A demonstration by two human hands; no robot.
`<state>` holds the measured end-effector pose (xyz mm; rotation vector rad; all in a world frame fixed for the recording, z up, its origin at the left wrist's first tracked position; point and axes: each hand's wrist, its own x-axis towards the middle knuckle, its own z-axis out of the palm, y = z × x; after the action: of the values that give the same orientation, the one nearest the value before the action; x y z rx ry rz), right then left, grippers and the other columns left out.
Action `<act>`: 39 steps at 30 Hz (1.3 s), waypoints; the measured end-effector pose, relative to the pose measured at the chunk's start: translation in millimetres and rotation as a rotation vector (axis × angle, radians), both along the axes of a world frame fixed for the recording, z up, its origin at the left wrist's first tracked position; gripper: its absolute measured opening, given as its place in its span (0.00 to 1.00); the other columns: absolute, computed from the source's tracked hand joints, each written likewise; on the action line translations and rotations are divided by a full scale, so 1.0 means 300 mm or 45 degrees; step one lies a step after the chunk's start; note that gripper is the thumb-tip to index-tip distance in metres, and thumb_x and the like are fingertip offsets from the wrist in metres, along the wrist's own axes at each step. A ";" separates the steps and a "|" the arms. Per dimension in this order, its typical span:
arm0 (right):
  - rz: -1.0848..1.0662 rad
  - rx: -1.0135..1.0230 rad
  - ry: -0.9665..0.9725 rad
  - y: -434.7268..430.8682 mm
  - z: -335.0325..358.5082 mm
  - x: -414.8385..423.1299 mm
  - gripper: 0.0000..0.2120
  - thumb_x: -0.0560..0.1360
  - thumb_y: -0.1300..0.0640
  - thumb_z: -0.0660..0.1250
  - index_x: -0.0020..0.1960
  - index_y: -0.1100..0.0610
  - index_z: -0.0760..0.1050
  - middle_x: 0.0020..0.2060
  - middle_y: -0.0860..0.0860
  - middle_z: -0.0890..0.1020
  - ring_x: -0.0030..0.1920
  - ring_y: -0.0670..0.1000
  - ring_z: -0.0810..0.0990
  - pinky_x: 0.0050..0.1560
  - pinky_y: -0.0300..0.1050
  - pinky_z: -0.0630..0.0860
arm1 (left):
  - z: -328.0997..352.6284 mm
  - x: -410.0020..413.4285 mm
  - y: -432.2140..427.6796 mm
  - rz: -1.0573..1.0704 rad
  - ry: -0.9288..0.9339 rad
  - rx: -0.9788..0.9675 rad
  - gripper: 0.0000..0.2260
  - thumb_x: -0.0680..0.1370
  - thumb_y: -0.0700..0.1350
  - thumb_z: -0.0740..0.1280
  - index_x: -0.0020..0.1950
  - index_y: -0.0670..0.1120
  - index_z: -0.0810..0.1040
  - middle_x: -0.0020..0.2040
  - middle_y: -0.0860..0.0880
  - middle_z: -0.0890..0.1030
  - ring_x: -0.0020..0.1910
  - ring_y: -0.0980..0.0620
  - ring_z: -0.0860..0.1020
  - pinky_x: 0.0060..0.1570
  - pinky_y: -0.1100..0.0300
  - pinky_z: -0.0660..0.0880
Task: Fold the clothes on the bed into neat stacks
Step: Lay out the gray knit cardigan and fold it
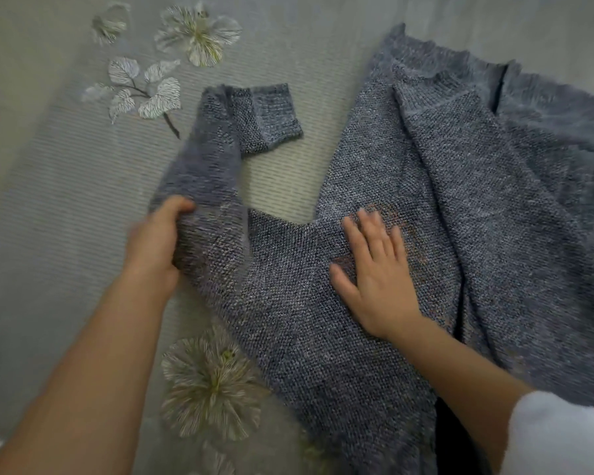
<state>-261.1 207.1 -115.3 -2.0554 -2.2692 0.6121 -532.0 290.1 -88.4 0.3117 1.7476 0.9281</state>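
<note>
Head view shows the left hand [155,241] gripping 1 sleeve [213,159], the right hand [374,279] flat on the sweater [443,200]; next, probably fold that sleeve across.

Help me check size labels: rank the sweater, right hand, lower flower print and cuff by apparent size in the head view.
1. sweater
2. right hand and lower flower print, about alike
3. cuff

The sweater [426,200] lies on the bed [48,166], its sleeve [216,159] (cuff doubled over) to the left.
</note>
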 end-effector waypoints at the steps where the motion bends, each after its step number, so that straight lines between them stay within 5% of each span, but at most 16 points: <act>1: 0.100 -0.028 0.024 -0.025 0.006 -0.018 0.33 0.77 0.36 0.41 0.78 0.48 0.40 0.77 0.50 0.40 0.76 0.49 0.34 0.74 0.51 0.34 | 0.002 -0.028 -0.013 0.122 -0.018 0.056 0.24 0.57 0.50 0.73 0.52 0.44 0.82 0.50 0.45 0.84 0.43 0.49 0.83 0.35 0.60 0.77; 3: 0.283 -0.139 -0.020 -0.068 -0.005 -0.044 0.32 0.78 0.35 0.41 0.76 0.44 0.33 0.76 0.49 0.34 0.74 0.50 0.28 0.74 0.52 0.33 | 0.017 -0.063 -0.041 0.350 0.029 0.183 0.31 0.56 0.51 0.73 0.59 0.43 0.80 0.52 0.45 0.84 0.49 0.47 0.83 0.37 0.58 0.78; 7: 0.292 -0.173 -0.021 -0.068 -0.014 -0.051 0.32 0.80 0.37 0.47 0.76 0.42 0.33 0.76 0.47 0.33 0.74 0.50 0.28 0.74 0.50 0.31 | 0.163 0.088 -0.091 0.309 0.595 0.589 0.06 0.71 0.43 0.70 0.47 0.50 0.79 0.39 0.57 0.80 0.34 0.67 0.78 0.38 0.66 0.76; 10: -0.017 -0.124 0.426 -0.051 0.054 -0.018 0.28 0.81 0.46 0.57 0.77 0.49 0.54 0.76 0.44 0.56 0.76 0.45 0.51 0.76 0.43 0.48 | 0.252 0.268 -0.104 -0.245 0.808 0.844 0.06 0.74 0.46 0.68 0.42 0.56 0.74 0.40 0.57 0.78 0.37 0.63 0.77 0.40 0.66 0.74; 13: -0.676 0.029 0.791 -0.015 0.119 0.096 0.14 0.79 0.53 0.63 0.64 0.53 0.73 0.58 0.44 0.77 0.57 0.42 0.74 0.61 0.41 0.70 | 0.258 0.462 -0.093 -0.825 0.942 1.142 0.07 0.72 0.46 0.68 0.41 0.48 0.71 0.41 0.50 0.74 0.43 0.50 0.73 0.45 0.57 0.69; 15: -1.055 0.222 0.953 0.013 0.142 0.209 0.06 0.77 0.59 0.62 0.50 0.55 0.77 0.42 0.48 0.80 0.42 0.36 0.78 0.47 0.34 0.73 | 0.216 0.607 -0.117 -1.380 0.927 1.300 0.09 0.70 0.48 0.68 0.45 0.46 0.73 0.48 0.46 0.74 0.53 0.45 0.71 0.57 0.52 0.68; 17: -1.334 0.307 0.981 0.018 0.155 0.325 0.09 0.77 0.65 0.59 0.45 0.57 0.76 0.36 0.50 0.78 0.32 0.35 0.76 0.39 0.32 0.71 | 0.133 0.700 -0.190 -1.953 0.918 1.008 0.17 0.74 0.55 0.66 0.59 0.50 0.73 0.71 0.46 0.67 0.73 0.44 0.57 0.73 0.43 0.52; 19: -1.494 0.237 0.980 -0.006 0.149 0.410 0.08 0.77 0.63 0.59 0.50 0.58 0.77 0.42 0.55 0.79 0.35 0.43 0.77 0.40 0.41 0.73 | 0.030 0.705 -0.269 -2.225 1.023 0.635 0.26 0.78 0.62 0.56 0.75 0.56 0.59 0.79 0.52 0.43 0.76 0.49 0.34 0.72 0.45 0.33; 21: -1.465 0.132 0.909 -0.033 0.160 0.439 0.19 0.74 0.58 0.63 0.64 0.60 0.72 0.51 0.54 0.77 0.41 0.48 0.75 0.43 0.46 0.73 | -0.053 0.645 -0.340 -2.158 1.116 0.614 0.26 0.80 0.63 0.46 0.78 0.59 0.47 0.78 0.53 0.36 0.74 0.51 0.29 0.72 0.47 0.30; 23: -1.249 0.031 0.845 -0.043 0.174 0.423 0.33 0.72 0.53 0.66 0.74 0.58 0.61 0.61 0.53 0.72 0.56 0.50 0.73 0.55 0.48 0.72 | -0.097 0.583 -0.373 -2.048 1.267 0.712 0.25 0.81 0.61 0.43 0.78 0.59 0.49 0.79 0.52 0.42 0.76 0.50 0.35 0.73 0.47 0.37; 25: -0.896 -0.048 0.651 -0.034 0.173 0.362 0.44 0.71 0.45 0.70 0.78 0.54 0.49 0.74 0.52 0.58 0.73 0.52 0.58 0.73 0.55 0.58 | -0.115 0.547 -0.381 -1.961 1.386 0.704 0.25 0.81 0.60 0.45 0.78 0.58 0.52 0.79 0.51 0.47 0.77 0.48 0.41 0.73 0.47 0.41; 27: -0.638 -0.026 0.389 0.004 0.148 0.290 0.51 0.69 0.37 0.69 0.78 0.53 0.42 0.77 0.50 0.46 0.77 0.51 0.45 0.74 0.57 0.46 | -0.121 0.541 -0.377 -1.891 1.467 0.646 0.27 0.80 0.62 0.48 0.78 0.57 0.51 0.79 0.50 0.47 0.77 0.47 0.42 0.73 0.46 0.40; 29: -0.560 0.018 0.220 0.070 0.115 0.232 0.53 0.70 0.35 0.67 0.78 0.54 0.38 0.78 0.50 0.43 0.77 0.52 0.42 0.73 0.58 0.44 | -0.124 0.549 -0.366 -1.844 1.507 0.622 0.29 0.78 0.63 0.50 0.78 0.57 0.51 0.79 0.49 0.45 0.77 0.47 0.40 0.73 0.45 0.39; 33: -0.831 -0.031 0.250 0.233 0.083 0.248 0.48 0.72 0.43 0.69 0.78 0.53 0.41 0.78 0.53 0.46 0.77 0.55 0.44 0.73 0.63 0.46 | -0.146 0.574 -0.366 -1.828 1.503 0.586 0.30 0.77 0.63 0.51 0.78 0.57 0.52 0.79 0.49 0.47 0.77 0.46 0.42 0.73 0.45 0.41; 36: -0.860 -0.118 0.314 0.328 0.111 0.299 0.33 0.75 0.43 0.65 0.76 0.49 0.57 0.77 0.51 0.54 0.77 0.55 0.49 0.73 0.61 0.50 | -0.158 0.587 -0.367 -1.807 1.507 0.594 0.29 0.77 0.61 0.53 0.78 0.55 0.55 0.79 0.48 0.50 0.78 0.45 0.47 0.74 0.46 0.44; 39: -1.170 -0.023 1.140 0.408 0.170 0.348 0.10 0.78 0.53 0.64 0.58 0.53 0.77 0.58 0.55 0.80 0.62 0.59 0.76 0.64 0.59 0.73 | -0.158 0.590 -0.371 -1.793 1.516 0.602 0.29 0.78 0.60 0.52 0.78 0.55 0.54 0.79 0.48 0.49 0.78 0.46 0.46 0.74 0.46 0.45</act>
<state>-156.6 329.7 -64.2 -1.9244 -0.7489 1.1032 -355.1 178.9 -135.9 2.3789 1.5627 -0.0479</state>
